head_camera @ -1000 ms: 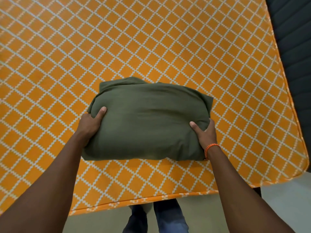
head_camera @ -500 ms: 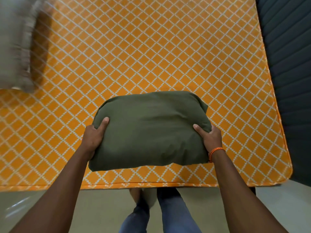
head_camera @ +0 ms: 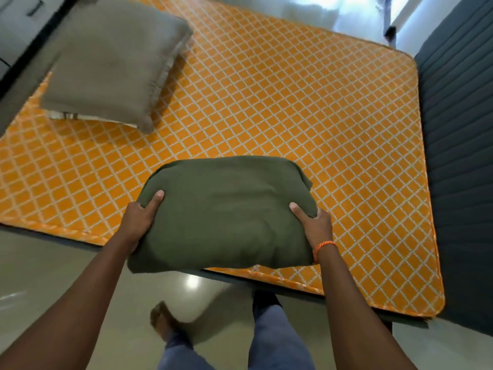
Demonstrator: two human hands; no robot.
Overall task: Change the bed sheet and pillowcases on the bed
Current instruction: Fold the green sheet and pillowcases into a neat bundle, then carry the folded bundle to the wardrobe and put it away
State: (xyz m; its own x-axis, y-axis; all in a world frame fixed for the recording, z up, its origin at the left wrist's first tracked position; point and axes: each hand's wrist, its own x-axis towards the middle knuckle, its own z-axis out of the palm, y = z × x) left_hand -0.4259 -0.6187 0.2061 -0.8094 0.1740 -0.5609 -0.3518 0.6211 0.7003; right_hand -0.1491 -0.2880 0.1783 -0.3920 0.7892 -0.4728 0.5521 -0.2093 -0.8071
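Left hand (head_camera: pixel 138 222) and right hand (head_camera: pixel 316 227) grip 1 olive-green pillow (head_camera: pixel 226 212) over the mattress (head_camera: pixel 293 108) near edge; its slack cover could slip, dropping it floorward.

Single head view, steeply downward, forward over mattress (head_camera: pixel 266 102), close

The bare orange mattress with a white diamond lattice pattern (head_camera: pixel 280 108) fills most of the view and serves as the landmark. Along its right edge runs a dark charcoal padded panel with horizontal stitched ribs (head_camera: pixel 458 156). In front of its near edge lies a smooth grey-beige glossy floor (head_camera: pixel 48 268) — a small bright spot of light reflects on it. Beyond its far edge the floor is washed out by strong daylight. Past its far-left corner stands pale furniture with a dark handle (head_camera: pixel 34 8), blurred.
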